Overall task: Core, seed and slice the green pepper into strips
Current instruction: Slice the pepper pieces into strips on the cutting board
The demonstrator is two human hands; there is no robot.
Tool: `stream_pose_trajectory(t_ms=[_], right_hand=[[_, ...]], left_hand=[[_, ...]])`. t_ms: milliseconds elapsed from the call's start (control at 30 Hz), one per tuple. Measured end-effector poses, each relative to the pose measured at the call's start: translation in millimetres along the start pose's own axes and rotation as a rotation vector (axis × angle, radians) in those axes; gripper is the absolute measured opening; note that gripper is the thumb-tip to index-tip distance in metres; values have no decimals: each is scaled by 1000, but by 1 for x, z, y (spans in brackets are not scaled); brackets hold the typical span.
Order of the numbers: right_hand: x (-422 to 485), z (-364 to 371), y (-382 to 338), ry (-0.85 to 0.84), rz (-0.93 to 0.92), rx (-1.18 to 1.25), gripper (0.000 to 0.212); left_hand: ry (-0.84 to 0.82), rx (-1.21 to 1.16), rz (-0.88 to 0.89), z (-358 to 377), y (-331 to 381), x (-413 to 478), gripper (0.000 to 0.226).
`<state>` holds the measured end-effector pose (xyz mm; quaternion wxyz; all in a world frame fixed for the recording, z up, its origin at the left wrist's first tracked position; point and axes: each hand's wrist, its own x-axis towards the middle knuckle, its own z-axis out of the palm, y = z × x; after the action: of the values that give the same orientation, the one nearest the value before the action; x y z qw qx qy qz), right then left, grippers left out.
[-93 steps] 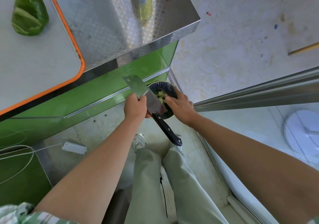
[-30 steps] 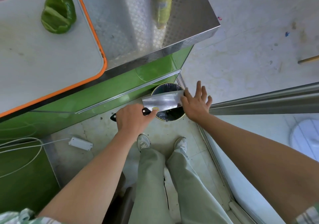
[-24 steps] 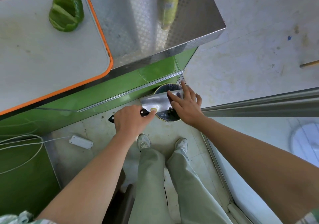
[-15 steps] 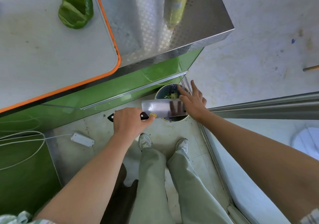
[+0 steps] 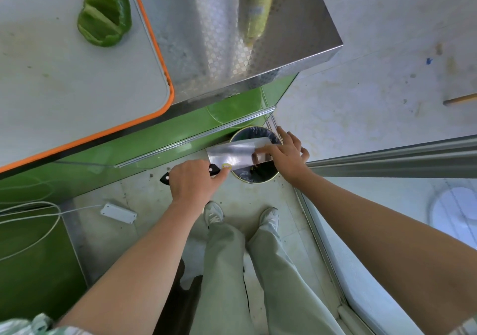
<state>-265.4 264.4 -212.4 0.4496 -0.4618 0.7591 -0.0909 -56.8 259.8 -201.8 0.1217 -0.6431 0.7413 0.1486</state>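
While we hold the cleaver point(image 5: 232, 154) flat over the trash bin point(image 5: 260, 181), our left hand point(image 5: 192, 179) grips its handle and our right hand point(image 5: 286, 157) lays straight fingers point(image 5: 265, 150) on the blade. Likely wiping core scraps off. The green pepper point(image 5: 104, 14) sits opened on the cutting board point(image 5: 77, 89). Next: cleaver up to the board, slice strips.

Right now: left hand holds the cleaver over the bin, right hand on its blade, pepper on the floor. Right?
No: head view shows the pepper lies on the cutting board instead. Left hand, cleaver, bin, right hand: correct.
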Motion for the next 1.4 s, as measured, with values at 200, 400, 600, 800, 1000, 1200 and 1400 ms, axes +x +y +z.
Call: stream_pose_trajectory(t_ms=[200,400,600,800,1000,1200,1400], right_hand=[[8,9,-3,-42,-8,-193,51],[5,7,-2,47,-95,-246,64],[8,6,4,116,-34,-319,61],[6,8,17,-4,-83,-449,51],[-1,9,8,-156,-451,-473,59],[13,-8,14,129,49,-358,53],[16,-14,12,150,293,109,57]], left_hand=[[14,24,82,0,6,3,57],[19,62,110,-1,8,3,52],[4,19,108,-1,10,3,54],[-16,4,97,-3,9,3,55],[-16,-14,106,-4,11,6,56],[-140,-244,21,-3,8,1,56],[-296,-576,-168,-3,18,3,43]])
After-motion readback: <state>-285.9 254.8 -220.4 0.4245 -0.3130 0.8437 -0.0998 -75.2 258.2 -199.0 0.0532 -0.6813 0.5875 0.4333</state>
